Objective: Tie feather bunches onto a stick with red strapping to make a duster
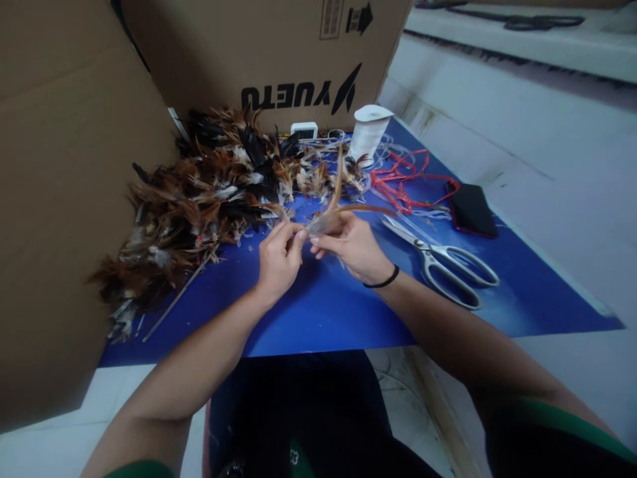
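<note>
Between my hands, above the front part of the blue tabletop (328,318), is a small bunch of brown feathers (332,211) with pale grey fluff at its base. My left hand (281,255) pinches the base end with thumb and forefinger. On the other side my right hand (355,245), with a black band at the wrist, has its fingers closed around the fluffy part. Long tan feather tips stick out upward and to the right. Just left of my hands lies a large heap of brown and black feathers (199,192).
Metal scissors (428,249) lie right of my right hand, beside a black phone (472,209). Red string (398,182) is tangled near a white spool (369,133). A small white device (304,130) stands at the back. Cardboard (279,60) walls rise behind and at left.
</note>
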`<state>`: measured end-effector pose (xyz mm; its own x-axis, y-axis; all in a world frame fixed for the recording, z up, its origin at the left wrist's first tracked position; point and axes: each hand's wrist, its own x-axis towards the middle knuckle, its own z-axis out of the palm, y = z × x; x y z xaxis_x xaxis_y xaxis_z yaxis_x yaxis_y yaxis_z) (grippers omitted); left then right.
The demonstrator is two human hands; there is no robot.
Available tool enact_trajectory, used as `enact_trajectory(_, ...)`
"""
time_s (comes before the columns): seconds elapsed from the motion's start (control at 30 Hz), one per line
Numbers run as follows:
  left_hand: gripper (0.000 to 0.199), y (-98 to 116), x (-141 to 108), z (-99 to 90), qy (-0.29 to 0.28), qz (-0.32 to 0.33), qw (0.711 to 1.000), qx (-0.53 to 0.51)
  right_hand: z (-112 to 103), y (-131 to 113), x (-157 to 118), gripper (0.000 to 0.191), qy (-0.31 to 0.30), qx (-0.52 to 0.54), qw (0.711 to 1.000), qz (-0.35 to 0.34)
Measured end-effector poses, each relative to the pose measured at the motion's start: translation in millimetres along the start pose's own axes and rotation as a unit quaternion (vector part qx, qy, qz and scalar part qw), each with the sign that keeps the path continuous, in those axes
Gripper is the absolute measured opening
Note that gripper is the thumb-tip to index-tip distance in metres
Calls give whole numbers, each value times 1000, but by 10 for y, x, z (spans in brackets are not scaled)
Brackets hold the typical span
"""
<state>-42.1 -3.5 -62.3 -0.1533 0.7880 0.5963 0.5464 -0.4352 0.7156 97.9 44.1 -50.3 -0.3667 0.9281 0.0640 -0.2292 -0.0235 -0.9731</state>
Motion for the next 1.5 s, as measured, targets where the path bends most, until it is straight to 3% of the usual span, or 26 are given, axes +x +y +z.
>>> enact_trajectory(0.3,19,-17,-1,5,0,38,998,41,17,-59,-27,52,17,20,999,33)
enact_trajectory(0.63,18,-72,9,15,-20,92,991,94,-12,-32,-14,41,-11,38,999,35)
enact_trajectory(0.73,20,-94,31,-7,-25,50,995,87,-58,-37,9,40,-7,43,998,35)
enact_trajectory(0.9,23,-164,82,-61,-14,-80,996,28,-239,-128,101,36,45,49,998,-5)
enact_trajectory(1.0,25,-211,110,-59,-6,-164,985,-56,-411,-185,188,31,89,33,994,-55)
enact_trajectory(1.1,29,-223,133,-36,13,-233,959,-160,-595,-186,277,22,131,-50,983,-120)
enact_trajectory(1.2,35,-200,148,-23,21,-275,933,-232,-721,-134,326,21,124,-262,937,-196)
enact_trajectory(1.3,36,-173,152,-27,15,-293,917,-271,-745,-91,305,24,115,-475,834,-255)
enact_trajectory(1.37,35,-161,152,-32,11,-302,908,-289,-722,-103,263,18,126,-529,789,-284)
enact_trajectory(1.5,33,-137,162,-46,14,-306,896,-321,-655,-204,180,22,146,-548,750,-341)
